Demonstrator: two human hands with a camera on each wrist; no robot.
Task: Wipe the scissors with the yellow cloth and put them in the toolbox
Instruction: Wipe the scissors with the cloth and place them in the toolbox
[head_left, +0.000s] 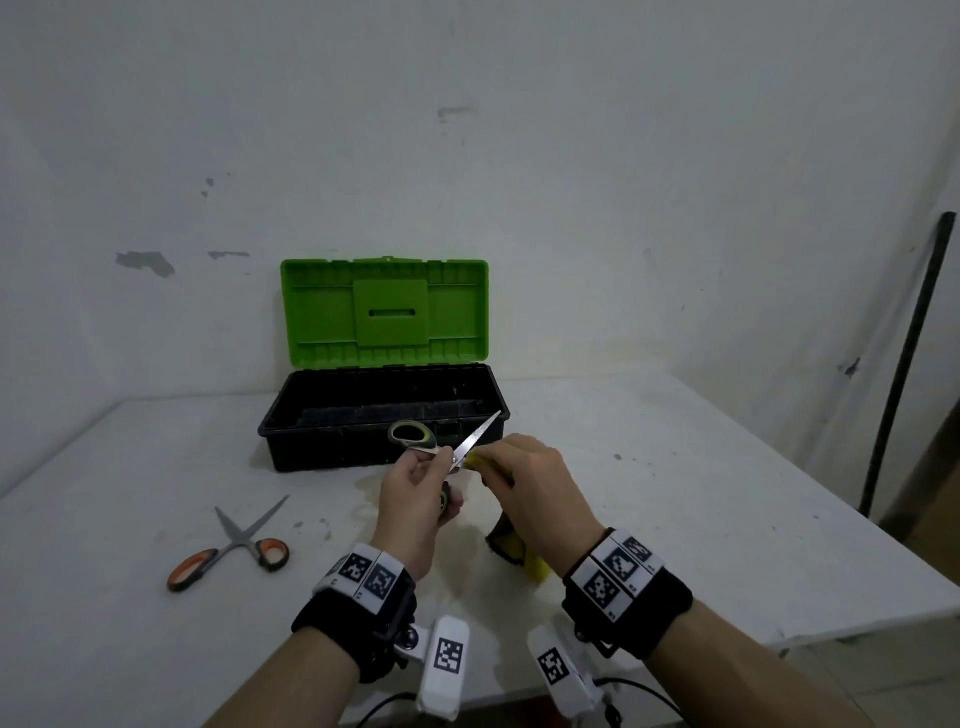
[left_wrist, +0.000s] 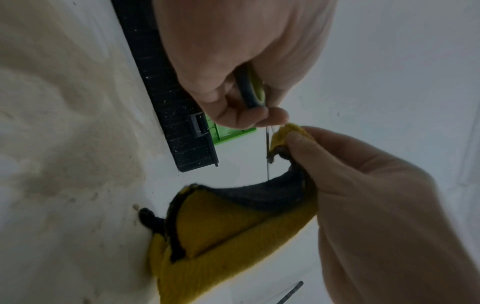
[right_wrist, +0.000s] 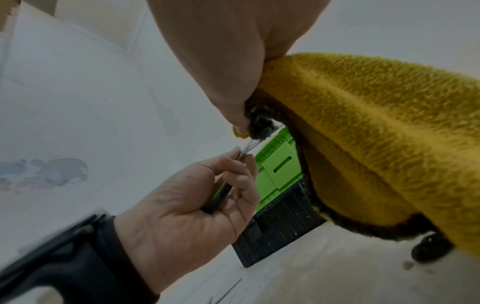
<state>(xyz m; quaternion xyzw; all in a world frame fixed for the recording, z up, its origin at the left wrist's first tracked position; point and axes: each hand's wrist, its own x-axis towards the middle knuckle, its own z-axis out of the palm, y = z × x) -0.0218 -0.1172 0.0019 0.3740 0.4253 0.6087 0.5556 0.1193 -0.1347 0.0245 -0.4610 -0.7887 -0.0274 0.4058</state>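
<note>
Bare workroom: chipped white wall (head_left: 467, 156), stained table (head_left: 675, 493), toolbox (head_left: 384, 415).

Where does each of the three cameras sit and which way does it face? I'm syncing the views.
Head: worn on the head, looking forward and down at the table, open toolbox and spare scissors; both forearms and wristbands show.
Left wrist: looks along the left hand gripping the scissors; the right hand shows too.
Right wrist: looks along the right hand at the yellow cloth it pinches; the left hand shows.
Shared: all three show the toolbox.
</note>
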